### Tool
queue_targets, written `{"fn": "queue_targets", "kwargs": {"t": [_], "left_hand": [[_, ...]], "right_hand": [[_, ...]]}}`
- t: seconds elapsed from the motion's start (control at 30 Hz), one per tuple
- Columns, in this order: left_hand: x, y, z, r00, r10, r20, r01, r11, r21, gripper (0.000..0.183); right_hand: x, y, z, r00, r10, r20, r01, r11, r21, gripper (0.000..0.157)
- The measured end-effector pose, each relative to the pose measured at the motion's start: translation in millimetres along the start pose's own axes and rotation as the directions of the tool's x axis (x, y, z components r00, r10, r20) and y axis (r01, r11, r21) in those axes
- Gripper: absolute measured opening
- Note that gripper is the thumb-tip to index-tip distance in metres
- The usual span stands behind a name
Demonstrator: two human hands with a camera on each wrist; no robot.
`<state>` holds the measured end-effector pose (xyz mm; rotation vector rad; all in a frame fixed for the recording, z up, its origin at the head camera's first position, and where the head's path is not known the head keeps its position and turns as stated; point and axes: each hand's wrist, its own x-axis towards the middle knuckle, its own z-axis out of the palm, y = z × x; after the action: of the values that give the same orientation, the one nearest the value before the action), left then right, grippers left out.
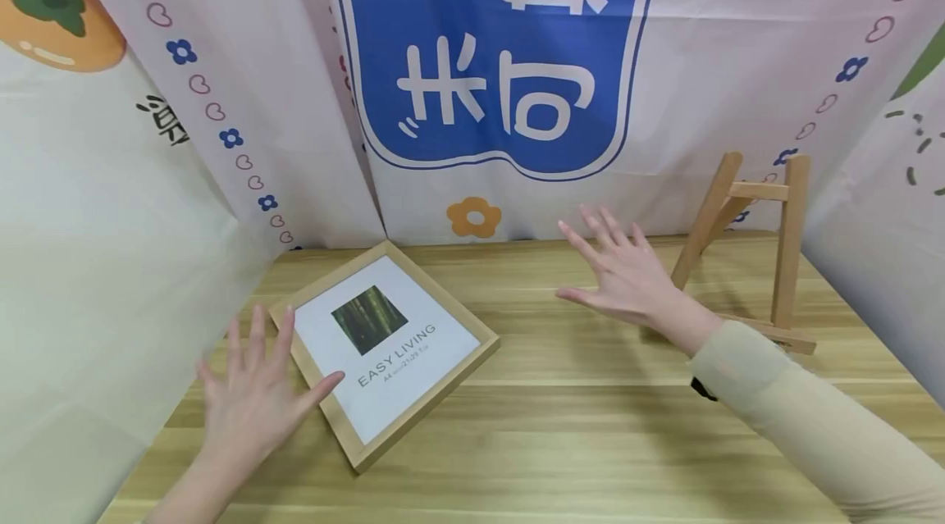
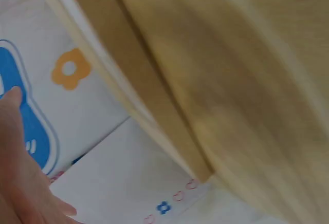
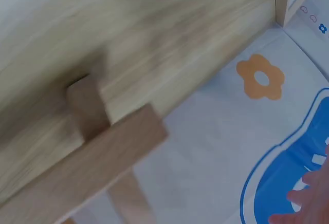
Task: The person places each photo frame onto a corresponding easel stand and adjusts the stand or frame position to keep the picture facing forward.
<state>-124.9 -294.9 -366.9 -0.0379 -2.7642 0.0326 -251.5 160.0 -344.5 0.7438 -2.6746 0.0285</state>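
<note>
Both hands up over the table [image 1: 561,434], fingers spread, neither gripping anything. Left hand [image 1: 254,397]: fingers fanned, thumb out to the side; in the head view it overlaps the left edge of the picture frame [image 1: 399,319], contact can't be told. Right hand [image 1: 623,274]: fingers splayed toward the back cloth [image 1: 701,81], thumb out, just left of the wooden easel [image 1: 790,245].

Frame lies face up on the left half of the table, turned at an angle, one corner at the back near the cloth. Light wood border, white sheet inside with a small dark green picture, "EASY LIVING" print and a smaller line below. Easel stands at the right side: two front legs, crossbar near the top, ledge at the bottom.

Left wrist view: frame's side edge close up, part of the hand at the left border. Right wrist view: blurred easel bars lower left, frame corner top right, fingers at the lower right border.

Cloth is white with a big blue sign [image 1: 495,155], white characters, an orange flower [image 1: 454,217] beneath. Orange fruit print [image 1: 96,24] top left. Right arm has a pale sleeve [image 1: 819,417].
</note>
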Motion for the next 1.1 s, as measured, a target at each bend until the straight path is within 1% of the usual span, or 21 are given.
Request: {"fn": "queue_targets", "kwargs": {"t": [0.17, 0.3, 0.43, 0.57, 0.63, 0.67, 0.77, 0.83, 0.9, 0.97, 1.03, 1.1], "left_hand": [[-5.6, -4.2, 13.8, 0.999, -0.028, 0.017, 0.029, 0.996, -0.086, 0.108], [-10.3, -4.3, 26.0, 0.998, -0.055, 0.037, 0.06, 0.985, -0.162, 0.109], [-16.9, -0.9, 34.9, 0.99, -0.11, 0.083, 0.128, 0.96, -0.249, 0.11], [-20.5, 2.7, 38.5, 0.976, -0.178, 0.128, 0.212, 0.914, -0.345, 0.111], [-20.0, 3.0, 39.7, 0.966, -0.222, 0.134, 0.258, 0.878, -0.404, 0.113], [-19.7, 2.6, 40.4, 0.959, -0.248, 0.136, 0.282, 0.855, -0.435, 0.114], [-19.4, 0.1, 44.0, 0.936, -0.321, 0.148, 0.349, 0.778, -0.522, 0.119], [-20.2, -2.1, 47.4, 0.92, -0.352, 0.171, 0.383, 0.721, -0.577, 0.121], [-21.6, -3.8, 50.5, 0.91, -0.359, 0.206, 0.404, 0.661, -0.633, 0.124], [-23.3, -4.9, 53.1, 0.905, -0.348, 0.244, 0.416, 0.611, -0.673, 0.126], [-25.1, -5.4, 55.0, 0.902, -0.332, 0.278, 0.426, 0.571, -0.702, 0.128], [-26.7, -5.6, 56.4, 0.896, -0.319, 0.308, 0.44, 0.551, -0.709, 0.129]], "right_hand": [[20.2, -11.9, 16.2, 0.999, -0.015, 0.034, 0.014, 1.0, 0.022, 0.09], [34.2, -24.2, 28.8, 0.996, -0.032, 0.083, 0.026, 0.996, 0.082, 0.091], [47.8, -38.8, 42.1, 0.988, -0.058, 0.143, 0.036, 0.988, 0.153, 0.091], [59.9, -55.2, 55.6, 0.979, -0.081, 0.188, 0.039, 0.975, 0.219, 0.09], [66.7, -64.5, 62.2, 0.977, -0.093, 0.192, 0.04, 0.963, 0.266, 0.09], [70.5, -69.5, 65.4, 0.976, -0.099, 0.195, 0.039, 0.957, 0.288, 0.09], [81.6, -83.8, 75.3, 0.97, -0.127, 0.208, 0.047, 0.935, 0.351, 0.089], [87.6, -91.7, 81.2, 0.962, -0.141, 0.234, 0.04, 0.92, 0.39, 0.088], [91.8, -97.3, 86.7, 0.953, -0.15, 0.264, 0.026, 0.907, 0.421, 0.089], [94.5, -100.6, 90.8, 0.945, -0.149, 0.29, 0.002, 0.892, 0.452, 0.09], [96.5, -102.8, 94.1, 0.939, -0.147, 0.31, -0.024, 0.873, 0.487, 0.091], [98.3, -104.3, 97.1, 0.935, -0.147, 0.323, -0.048, 0.85, 0.525, 0.091]]}}
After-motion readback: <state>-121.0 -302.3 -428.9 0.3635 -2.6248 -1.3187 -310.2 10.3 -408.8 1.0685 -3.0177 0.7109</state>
